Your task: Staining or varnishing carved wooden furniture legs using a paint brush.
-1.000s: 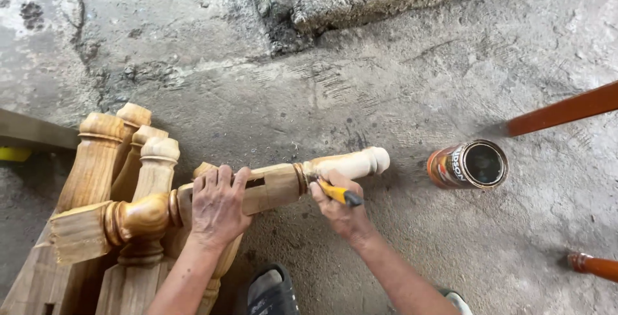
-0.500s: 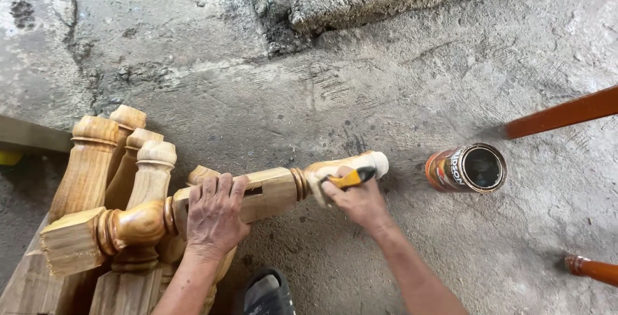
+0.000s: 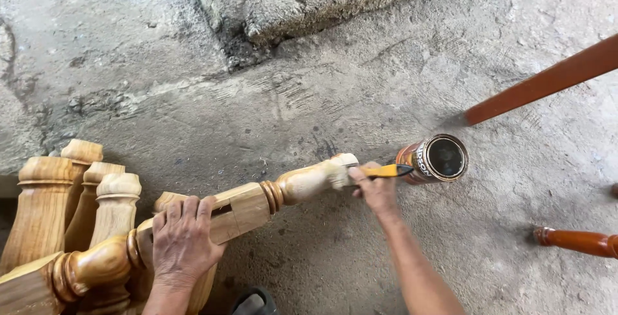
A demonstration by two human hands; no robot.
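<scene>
A turned wooden leg (image 3: 244,209) lies slanted across the lower middle of the view, its pale square block under the left hand (image 3: 183,241) and its rounded tip pointing toward 2 o'clock. The left hand presses palm-down on that block, fingers curled over its top edge, clamping the leg in place. The right hand (image 3: 376,189) sits at the leg's far tip, closed around a yellow-handled brush (image 3: 376,171); the brush's pale bristles touch the rounded end of the leg, blurred.

Just beside the right hand, at 3 o'clock from it, an open round can (image 3: 438,158) lies tilted on the concrete floor (image 3: 309,96), its dark mouth facing up and toward the camera. At 9 o'clock from the left hand, 4 more turned legs (image 3: 77,193) of light wood stand bunched together, and the held leg's lower end rests among them. A reddish-brown stained rail (image 3: 547,80) slants in from the right edge at 2 o'clock, well apart from the can. Another stained turned piece (image 3: 576,241) lies at 4 o'clock near the right edge. A rough concrete step (image 3: 335,0) runs across the top at 12 o'clock. A dark shoe tip (image 3: 254,302) shows at the bottom edge, at 6 o'clock.
</scene>
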